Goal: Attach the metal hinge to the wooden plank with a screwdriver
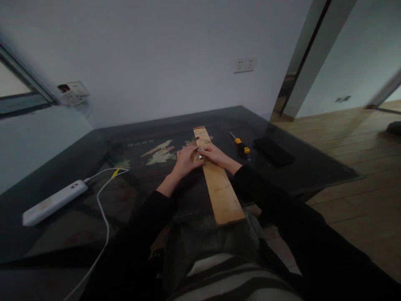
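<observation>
A long, pale wooden board (222, 192) lies on the dark table, its near end reaching past the edge towards my lap. On it, roughly midway, sits a small shiny metal fitting (201, 156), mostly covered by fingers; its exact kind is too small to tell. My left hand (187, 160) rests over the board's left side, closed, with thumb and fingers bent around the fitting. From the right, my right hand (215, 154) pinches at the same fitting, thumb and fingertips together. To the right of that hand lies a yellow and black screwdriver (240, 144).
A flat black object (273, 151) lies near the table's right side. On the left are a white power strip or power bank (54, 203) and a white cable (105, 213) running off the front edge. A wall with sockets (244, 65) stands behind the table (313, 167).
</observation>
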Tool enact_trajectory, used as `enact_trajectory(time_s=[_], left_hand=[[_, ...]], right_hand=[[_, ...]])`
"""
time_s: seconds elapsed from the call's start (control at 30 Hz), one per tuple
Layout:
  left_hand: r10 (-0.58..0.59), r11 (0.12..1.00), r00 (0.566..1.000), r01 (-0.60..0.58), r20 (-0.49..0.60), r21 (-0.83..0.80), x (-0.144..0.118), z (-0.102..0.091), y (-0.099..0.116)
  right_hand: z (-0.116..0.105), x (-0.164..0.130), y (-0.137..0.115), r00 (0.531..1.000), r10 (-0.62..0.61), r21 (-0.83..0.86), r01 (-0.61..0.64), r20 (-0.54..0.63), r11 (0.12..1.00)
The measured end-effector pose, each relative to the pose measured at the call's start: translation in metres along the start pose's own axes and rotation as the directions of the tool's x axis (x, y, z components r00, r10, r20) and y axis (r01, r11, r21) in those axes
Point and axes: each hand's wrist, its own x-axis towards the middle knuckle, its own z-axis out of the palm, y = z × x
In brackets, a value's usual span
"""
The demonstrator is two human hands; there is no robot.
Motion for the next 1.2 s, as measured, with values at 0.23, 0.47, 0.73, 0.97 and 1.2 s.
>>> enact_trajectory(time_s=[0.23,0.47,0.73,0.97,1.2], left_hand=[[-0.022,0.996,0.999,0.026,0.04,-0.083,0.004,-0.001,-0.003],[0.009,1.0,0.999,-0.009,0.033,0.001,0.002,-0.005,-0.001],[-0.012,1.0,0.999,0.012,0.03,-0.022,0.002,-0.003,0.0],[-0.018,0.995,0.999,0.022,0.044,-0.096,0.004,0.0,-0.006],[0.024,0.999,0.999,-0.026,0.034,0.039,0.001,-0.004,0.0]], right_hand=[[-0.003,0.002,0.005,0.999,-0.031,-0.019,0.032,0.037,0.999],[-0.002,0.002,0.005,0.999,-0.034,0.024,0.034,0.029,0.999],[-0.001,-0.001,-0.001,0.999,0.025,0.054,-0.026,0.027,0.998],[0.0,-0.003,-0.004,0.999,0.042,0.064,-0.044,0.031,0.997],[0.002,-0.002,-0.005,0.997,0.079,0.093,-0.077,-0.016,0.993]])
